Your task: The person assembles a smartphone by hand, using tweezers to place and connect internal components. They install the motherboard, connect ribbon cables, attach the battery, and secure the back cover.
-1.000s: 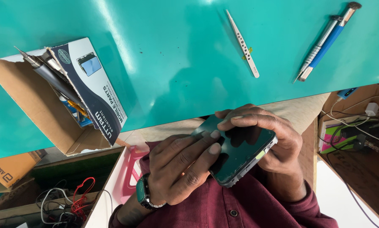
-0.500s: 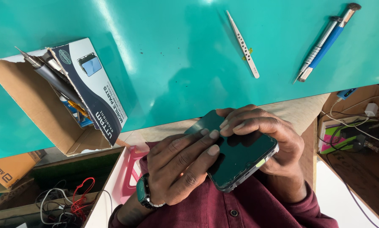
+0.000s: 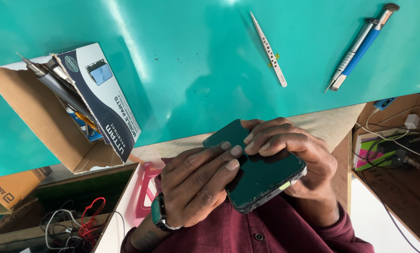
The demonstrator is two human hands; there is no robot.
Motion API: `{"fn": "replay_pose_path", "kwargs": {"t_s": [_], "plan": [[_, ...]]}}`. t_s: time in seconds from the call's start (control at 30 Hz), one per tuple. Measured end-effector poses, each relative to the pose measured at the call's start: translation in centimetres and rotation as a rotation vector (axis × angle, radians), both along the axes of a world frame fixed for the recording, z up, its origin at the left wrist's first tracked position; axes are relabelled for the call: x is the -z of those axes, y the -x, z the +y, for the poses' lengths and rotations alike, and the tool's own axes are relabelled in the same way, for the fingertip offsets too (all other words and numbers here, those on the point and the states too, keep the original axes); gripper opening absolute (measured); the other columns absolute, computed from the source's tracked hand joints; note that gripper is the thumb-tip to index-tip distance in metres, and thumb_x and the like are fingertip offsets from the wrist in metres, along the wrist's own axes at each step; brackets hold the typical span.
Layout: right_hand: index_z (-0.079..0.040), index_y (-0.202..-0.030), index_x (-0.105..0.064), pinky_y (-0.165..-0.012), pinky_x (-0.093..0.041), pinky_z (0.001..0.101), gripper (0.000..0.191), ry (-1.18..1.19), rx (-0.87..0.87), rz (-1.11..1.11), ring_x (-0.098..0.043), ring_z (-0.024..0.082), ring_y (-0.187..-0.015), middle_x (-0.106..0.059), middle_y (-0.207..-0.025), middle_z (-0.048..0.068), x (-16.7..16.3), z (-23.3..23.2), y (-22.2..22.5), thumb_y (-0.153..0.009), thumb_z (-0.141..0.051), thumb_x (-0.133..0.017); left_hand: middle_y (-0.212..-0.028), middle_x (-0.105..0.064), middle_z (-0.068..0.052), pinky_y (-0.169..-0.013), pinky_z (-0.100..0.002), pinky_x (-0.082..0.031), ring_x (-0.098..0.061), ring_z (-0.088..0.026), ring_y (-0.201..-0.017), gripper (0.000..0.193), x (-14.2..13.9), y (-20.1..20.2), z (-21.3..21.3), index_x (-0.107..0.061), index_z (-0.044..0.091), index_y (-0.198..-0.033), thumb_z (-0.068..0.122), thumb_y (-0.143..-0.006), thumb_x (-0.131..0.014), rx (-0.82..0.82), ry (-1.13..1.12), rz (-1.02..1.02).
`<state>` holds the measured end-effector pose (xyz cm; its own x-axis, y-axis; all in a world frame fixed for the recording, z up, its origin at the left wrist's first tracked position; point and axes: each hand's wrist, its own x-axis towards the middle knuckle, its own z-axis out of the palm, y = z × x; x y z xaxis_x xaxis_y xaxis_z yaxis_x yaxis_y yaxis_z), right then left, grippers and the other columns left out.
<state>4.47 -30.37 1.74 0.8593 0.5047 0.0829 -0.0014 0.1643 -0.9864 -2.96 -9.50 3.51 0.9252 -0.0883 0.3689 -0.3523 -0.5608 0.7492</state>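
Both hands grasp a dark smartphone (image 3: pixel 259 175) below the teal desk (image 3: pixel 196 70) edge. The left hand (image 3: pixel 196 185) lays its fingers (image 3: pixel 228 157) on the screen; the right hand (image 3: pixel 296 150) cups the phone from behind, fingers pressing its upper part.

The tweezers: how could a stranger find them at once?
Look at the teal worktop, upper middle. The slim silver metal tweezers lie there alone, pointing diagonally. Unlike the blue pen-shaped tool further right, they are flat with a row of small holes.

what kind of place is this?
Most likely a phone repair bench. Both hands, left hand and right hand, hold a smartphone over a teal mat with tweezers, a screwdriver and a cardboard box of tools.
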Motion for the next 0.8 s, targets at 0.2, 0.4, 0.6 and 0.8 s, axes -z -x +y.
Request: {"fn": "replay_pose_path", "kwargs": {"t_s": [0.2, 0.4, 0.6, 0.8], "plan": [[-0.002, -0.117, -0.064, -0.107, -0.06, 0.0582, 0.032, 0.03, 0.011, -0.007, -0.074, 0.029, -0.106, -0.073, -0.106, 0.016, -0.09, 0.07, 0.08, -0.103, -0.029, -0.073, -0.119, -0.074, -0.016, -0.087, -0.037, -0.066, -0.077, -0.028, -0.11, 0.027, -0.1, -0.08, -0.34, -0.062, -0.001, -0.126, -0.001, -0.1, -0.068, -0.031, -0.01, 0.008], [-0.001, -0.117, -0.064, -0.108, -0.06, 0.0586, 0.036, 0.047, 0.0, 0.017, -0.074, 0.029, -0.105, -0.073, -0.104, 0.016, -0.2, -0.04, 0.02, -0.105, -0.035, -0.07, -0.118, -0.075, -0.017, -0.086, -0.037, -0.065, -0.077, -0.029, -0.109, 0.027, 0.09, 0.02, -0.38, -0.062, -0.001, -0.124, -0.001, -0.098, -0.069, -0.044, -0.01, 0.011], [-0.001, -0.116, -0.064, -0.108, -0.06, 0.0588, 0.039, 0.058, 0.002, -0.009, -0.074, 0.03, -0.104, -0.073, -0.106, 0.016, -0.11, 0.01, -0.03, -0.106, -0.038, -0.067, -0.119, -0.075, -0.016, -0.088, -0.036, -0.065, -0.077, -0.028, -0.11, 0.029, 0.33, 0.14, -0.37, -0.061, -0.001, -0.126, -0.004, -0.098, -0.066, -0.056, -0.025, 0.006], [0.0, -0.114, -0.065, -0.106, -0.061, 0.059, 0.036, 0.062, 0.013, -0.057, -0.074, 0.03, -0.103, -0.073, -0.106, 0.016, 0.02, 0.17, -0.15, -0.105, -0.034, -0.069, -0.121, -0.074, -0.016, -0.091, -0.038, -0.065, -0.076, -0.029, -0.112, 0.031, 0.24, 0.05, -0.19, -0.059, -0.001, -0.129, -0.004, -0.098, -0.066, -0.049, 0.003, 0.022]]}}
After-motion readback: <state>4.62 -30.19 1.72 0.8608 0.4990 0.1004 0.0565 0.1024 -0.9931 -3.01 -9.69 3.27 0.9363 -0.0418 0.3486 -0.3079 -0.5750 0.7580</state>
